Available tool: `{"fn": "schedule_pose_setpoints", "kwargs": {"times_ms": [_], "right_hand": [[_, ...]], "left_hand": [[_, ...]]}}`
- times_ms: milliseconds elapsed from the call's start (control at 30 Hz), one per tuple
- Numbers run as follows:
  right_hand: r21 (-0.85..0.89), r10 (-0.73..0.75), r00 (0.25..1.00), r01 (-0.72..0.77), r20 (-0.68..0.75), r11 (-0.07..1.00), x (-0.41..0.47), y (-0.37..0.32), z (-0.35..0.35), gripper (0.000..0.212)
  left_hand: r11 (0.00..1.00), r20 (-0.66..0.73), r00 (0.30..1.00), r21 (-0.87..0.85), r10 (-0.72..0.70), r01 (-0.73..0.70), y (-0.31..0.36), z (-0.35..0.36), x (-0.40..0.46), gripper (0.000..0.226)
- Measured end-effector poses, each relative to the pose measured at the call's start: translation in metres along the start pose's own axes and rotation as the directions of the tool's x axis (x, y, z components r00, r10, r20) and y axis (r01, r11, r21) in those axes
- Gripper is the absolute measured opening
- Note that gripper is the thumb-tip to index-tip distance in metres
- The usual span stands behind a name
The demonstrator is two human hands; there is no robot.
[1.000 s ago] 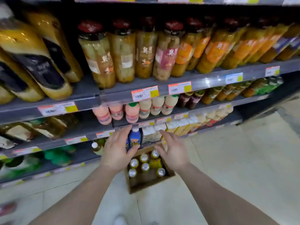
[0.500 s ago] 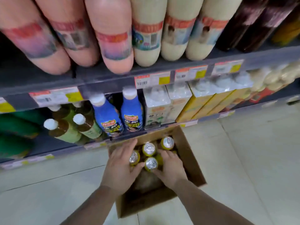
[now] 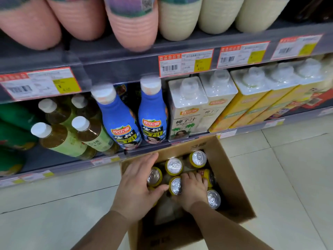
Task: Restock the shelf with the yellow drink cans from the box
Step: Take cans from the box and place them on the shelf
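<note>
1. My left hand (image 3: 137,184), lower centre of frame, wraps one can (image 3: 154,176) at the box's left wall.
2. My right hand (image 3: 193,191) cups a second can (image 3: 175,185); whether either grip is closed I cannot tell.
3. The remaining cans stand upright in the box (image 3: 232,177), below the shelf (image 3: 59,163).
4. Cans look rigid, smooth, probably full and heavy: I grip the sidewall, not the rim.

Glossy metal-topped cans (image 3: 174,166) in matt cardboard box (image 3: 232,179)
</note>
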State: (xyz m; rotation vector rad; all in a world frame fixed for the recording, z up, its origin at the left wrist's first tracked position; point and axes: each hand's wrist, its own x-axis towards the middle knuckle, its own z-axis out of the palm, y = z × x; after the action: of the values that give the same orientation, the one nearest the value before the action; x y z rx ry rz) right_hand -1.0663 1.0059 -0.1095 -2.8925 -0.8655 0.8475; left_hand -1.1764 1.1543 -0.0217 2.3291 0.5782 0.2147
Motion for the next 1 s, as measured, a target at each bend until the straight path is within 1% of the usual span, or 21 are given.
{"fn": "schedule_pose_setpoints", "kwargs": {"times_ms": [167, 233, 333, 367, 433, 500, 567, 633, 700, 800, 900, 1000], "right_hand": [[0.114, -0.059, 0.998, 0.057, 0.015, 0.992, -0.021, 0.007, -0.041, 0.071], [0.161, -0.109, 0.994, 0.106, 0.009, 0.981, -0.036, 0.009, -0.067, 0.074], [0.252, -0.208, 0.978, 0.202, -0.003, 0.946, -0.062, 0.009, -0.108, 0.077], [0.289, -0.24, 0.971, 0.231, -0.006, 0.929, -0.071, 0.008, -0.12, 0.08], [0.355, -0.29, 0.956, 0.282, -0.032, 0.891, -0.085, 0.005, -0.139, 0.083], [0.382, -0.318, 0.945, 0.32, -0.07, 0.867, -0.094, 0.003, -0.15, 0.084], [0.394, -0.338, 0.936, 0.349, -0.099, 0.85, -0.1, 0.003, -0.156, 0.085], [0.417, -0.361, 0.925, 0.378, -0.122, 0.826, -0.103, 0.004, -0.16, 0.087], [0.461, -0.383, 0.917, 0.389, -0.111, 0.797, -0.103, 0.007, -0.161, 0.091], [0.51, -0.413, 0.908, 0.391, -0.074, 0.766, -0.096, 0.017, -0.154, 0.104], [0.48, -0.372, 0.926, 0.353, -0.06, 0.803, -0.078, 0.038, -0.138, 0.107], [0.405, -0.276, 0.959, 0.278, -0.066, 0.871, -0.05, 0.053, -0.11, 0.095]], "left_hand": [[0.998, 0.079, 0.997, 0.068, -0.011, 0.006, 0.008, -0.002, -0.006, 0.088], [0.995, 0.145, 0.989, 0.103, 0.005, -0.021, 0.012, -0.001, -0.01, 0.094], [0.991, 0.253, 0.967, 0.133, -0.011, -0.024, 0.023, 0.002, -0.015, 0.104], [0.991, 0.249, 0.969, 0.131, -0.001, -0.033, 0.028, 0.003, -0.017, 0.103], [0.997, 0.182, 0.983, 0.068, 0.019, -0.031, 0.039, 0.002, -0.017, 0.097], [1.0, 0.104, 0.994, -0.019, 0.021, -0.019, 0.047, 0.001, -0.015, 0.089], [0.996, 0.062, 0.998, -0.083, 0.017, -0.012, 0.048, 0.0, -0.017, 0.082], [0.991, 0.055, 0.998, -0.136, 0.013, -0.005, 0.05, -0.004, -0.018, 0.079], [0.98, 0.066, 0.998, -0.196, -0.007, 0.02, 0.053, -0.007, -0.018, 0.082], [0.942, 0.082, 0.995, -0.329, -0.049, 0.074, 0.055, -0.013, -0.019, 0.082], [0.923, 0.08, 0.992, -0.366, -0.098, 0.121, 0.045, -0.021, -0.023, 0.082], [0.917, 0.066, 0.986, -0.361, -0.155, 0.169, 0.033, -0.034, -0.027, 0.082]]}}
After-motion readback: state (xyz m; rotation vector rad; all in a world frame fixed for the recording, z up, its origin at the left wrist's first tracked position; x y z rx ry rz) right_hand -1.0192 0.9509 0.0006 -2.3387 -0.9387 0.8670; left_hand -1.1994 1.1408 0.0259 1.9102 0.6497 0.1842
